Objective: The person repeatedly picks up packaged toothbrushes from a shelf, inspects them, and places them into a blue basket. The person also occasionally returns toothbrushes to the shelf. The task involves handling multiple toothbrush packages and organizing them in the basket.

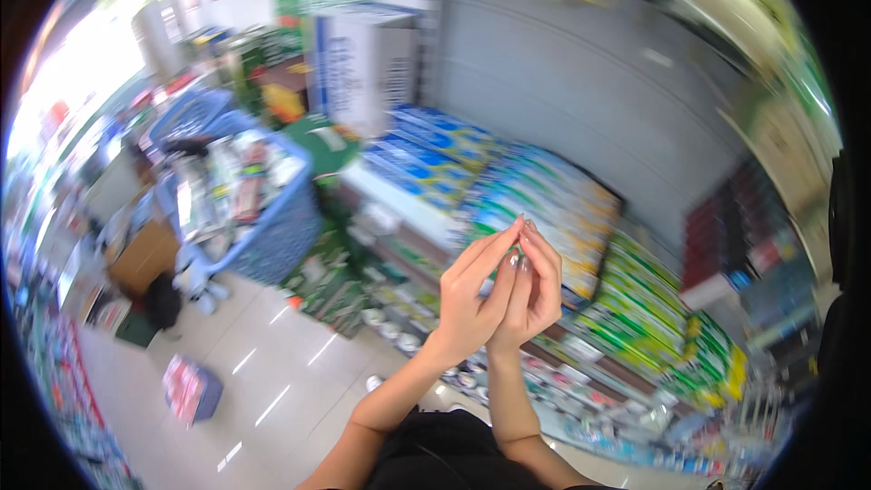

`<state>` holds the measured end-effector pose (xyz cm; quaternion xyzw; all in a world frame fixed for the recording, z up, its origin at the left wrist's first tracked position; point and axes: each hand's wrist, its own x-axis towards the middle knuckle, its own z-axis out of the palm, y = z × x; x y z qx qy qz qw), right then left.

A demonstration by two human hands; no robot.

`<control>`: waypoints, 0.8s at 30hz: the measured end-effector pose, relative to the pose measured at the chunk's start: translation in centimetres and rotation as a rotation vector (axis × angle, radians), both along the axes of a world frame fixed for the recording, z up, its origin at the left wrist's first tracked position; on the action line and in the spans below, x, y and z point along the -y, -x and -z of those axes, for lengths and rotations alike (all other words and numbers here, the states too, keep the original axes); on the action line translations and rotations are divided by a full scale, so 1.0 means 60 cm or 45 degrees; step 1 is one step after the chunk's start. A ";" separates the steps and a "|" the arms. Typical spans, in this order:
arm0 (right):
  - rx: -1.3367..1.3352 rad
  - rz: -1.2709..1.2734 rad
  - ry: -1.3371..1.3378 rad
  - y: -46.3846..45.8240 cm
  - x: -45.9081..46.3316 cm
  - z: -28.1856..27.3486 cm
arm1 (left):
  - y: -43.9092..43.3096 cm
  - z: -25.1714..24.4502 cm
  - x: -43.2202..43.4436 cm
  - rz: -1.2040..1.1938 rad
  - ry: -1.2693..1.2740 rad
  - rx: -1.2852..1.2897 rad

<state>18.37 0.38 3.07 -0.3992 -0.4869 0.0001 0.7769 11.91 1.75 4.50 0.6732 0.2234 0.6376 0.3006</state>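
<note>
My left hand and my right hand are raised together in front of my body. Their fingertips meet at the top, and the two thumbs lie side by side, nails towards me. I see nothing held between them, though the cupped palms are partly hidden. Behind the hands is a shelf with rows of slim blue and yellow cartons. White, blue and orange cartons lie in a dark-edged tray beside them. Green and yellow cartons fill the shelf to the right.
A blue plastic basket full of packaged goods stands at left, next to stacked green cartons. A tall white and blue box stands behind. On the tiled floor sits a small bin with a pink liner. Lower shelves hold small packages.
</note>
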 end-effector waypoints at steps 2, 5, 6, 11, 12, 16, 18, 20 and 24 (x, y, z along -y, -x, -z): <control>0.004 -0.236 0.046 0.082 -0.052 0.014 | 0.084 0.021 -0.035 -0.207 0.099 0.039; 0.093 -0.531 0.145 0.209 -0.119 0.017 | 0.210 0.038 -0.079 -0.540 0.191 0.101; 0.072 -0.683 0.167 0.258 -0.141 0.019 | 0.259 0.043 -0.093 -0.681 0.205 0.069; 0.370 -0.770 0.373 0.414 -0.263 0.049 | 0.441 0.059 -0.164 -1.246 0.112 -0.429; 0.528 -0.619 0.476 0.433 -0.280 0.071 | 0.467 0.073 -0.177 -1.265 0.145 -0.509; 0.715 -0.523 0.760 0.460 -0.299 0.098 | 0.502 0.109 -0.194 -1.235 0.286 -0.679; 0.723 -0.536 0.757 0.462 -0.303 0.100 | 0.500 0.119 -0.203 -1.169 0.341 -0.686; 0.691 -0.529 0.726 0.462 -0.301 0.111 | 0.497 0.126 -0.204 -1.166 0.337 -0.639; 0.463 -0.668 0.682 0.459 -0.285 0.098 | 0.486 0.105 -0.193 -1.121 0.293 -0.513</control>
